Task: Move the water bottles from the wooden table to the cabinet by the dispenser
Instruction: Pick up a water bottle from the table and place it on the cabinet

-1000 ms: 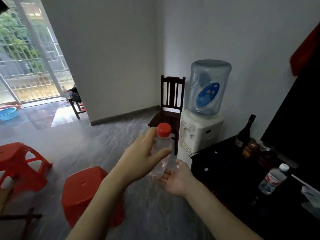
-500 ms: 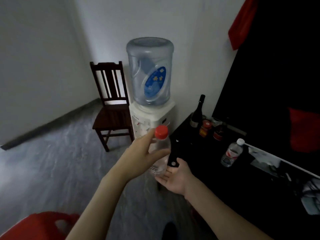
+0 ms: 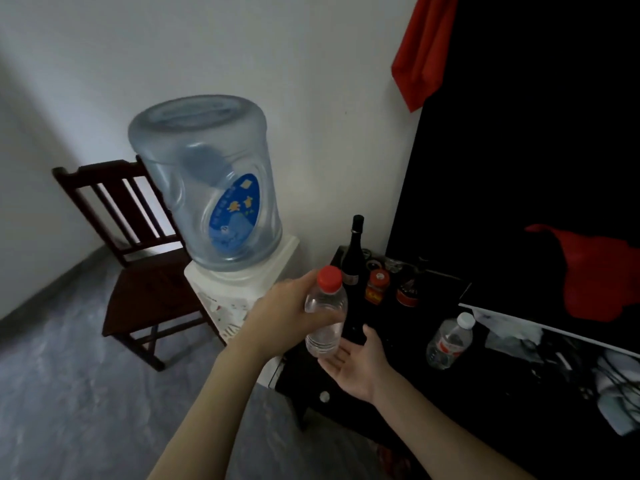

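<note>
A black cabinet [image 3: 398,382] fills the near right, its top too dark to read clearly. Left of it stands the water dispenser [image 3: 242,292] with its blue jug [image 3: 204,181], a dark chair [image 3: 138,271] beyond. On the cabinet stand a wine bottle [image 3: 355,258], small jars [image 3: 375,287] and a white-capped water bottle [image 3: 448,341]. The left hand [image 3: 284,317] grasps a red-capped water bottle [image 3: 325,311] above the cabinet's near left edge; the right hand [image 3: 356,365] lies released, palm up, beneath it.

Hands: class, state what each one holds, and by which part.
Left hand grips the red-capped bottle round its middle. Right hand holds nothing.
</note>
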### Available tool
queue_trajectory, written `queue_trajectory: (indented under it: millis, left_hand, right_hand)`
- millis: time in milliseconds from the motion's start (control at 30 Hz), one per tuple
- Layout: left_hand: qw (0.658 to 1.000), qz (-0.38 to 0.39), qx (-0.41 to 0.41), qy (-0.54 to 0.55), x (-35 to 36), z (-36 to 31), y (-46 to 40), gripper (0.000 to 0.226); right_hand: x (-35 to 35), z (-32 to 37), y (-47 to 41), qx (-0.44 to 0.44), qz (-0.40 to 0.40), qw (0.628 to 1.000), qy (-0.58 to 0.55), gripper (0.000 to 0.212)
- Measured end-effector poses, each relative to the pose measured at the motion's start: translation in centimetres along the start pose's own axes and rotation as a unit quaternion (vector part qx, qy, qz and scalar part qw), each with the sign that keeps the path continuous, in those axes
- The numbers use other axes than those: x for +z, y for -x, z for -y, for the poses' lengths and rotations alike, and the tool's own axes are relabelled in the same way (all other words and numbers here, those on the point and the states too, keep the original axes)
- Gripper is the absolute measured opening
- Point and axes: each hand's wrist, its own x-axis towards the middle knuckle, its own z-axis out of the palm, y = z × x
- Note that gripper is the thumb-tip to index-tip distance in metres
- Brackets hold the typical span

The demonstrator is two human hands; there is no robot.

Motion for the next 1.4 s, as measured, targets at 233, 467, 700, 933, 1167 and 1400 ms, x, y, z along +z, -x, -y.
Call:
queue_trajectory:
  millis: [233, 467, 700, 933, 1167, 1400]
  left_hand:
    - [0.996, 0.077, 0.02, -0.039, 0.4, 4.7, -6.7, 0.053]
    - [0.985, 0.152, 0.075, -0.017, -0.4, 9.2, -13.4, 0.041]
    - [0.965, 0.223, 0.13, 0.04, 2.0, 9.4, -18.2, 0.041]
    - [0.958, 0.244, 0.126, 0.087, 8.0, 8.5, -20.4, 0.035]
    - [0.962, 0.243, 0.078, 0.099, 14.7, 7.6, -20.5, 0.042]
    - [0.966, 0.243, 0.038, 0.076, 18.5, 7.2, -21.0, 0.043]
  right_hand:
    - [1.6, 2.2, -5.7, 0.007, -0.016, 1.0, -0.022, 0.079]
    - [4.6, 4.0, -9.6, -0.032, -0.044, 0.993, -0.106, 0.077]
    - [3.8, 6.7, -10.5, -0.061, -0.097, 0.983, -0.142, 0.072]
    - [-0.4, 9.0, -11.7, -0.069, -0.168, 0.969, -0.169, 0.068]
    - [-4.3, 10.9, -11.8, -0.064, -0.226, 0.959, -0.155, 0.065]
    - [-7.3, 11.5, -11.7, -0.092, -0.207, 0.963, -0.148, 0.066]
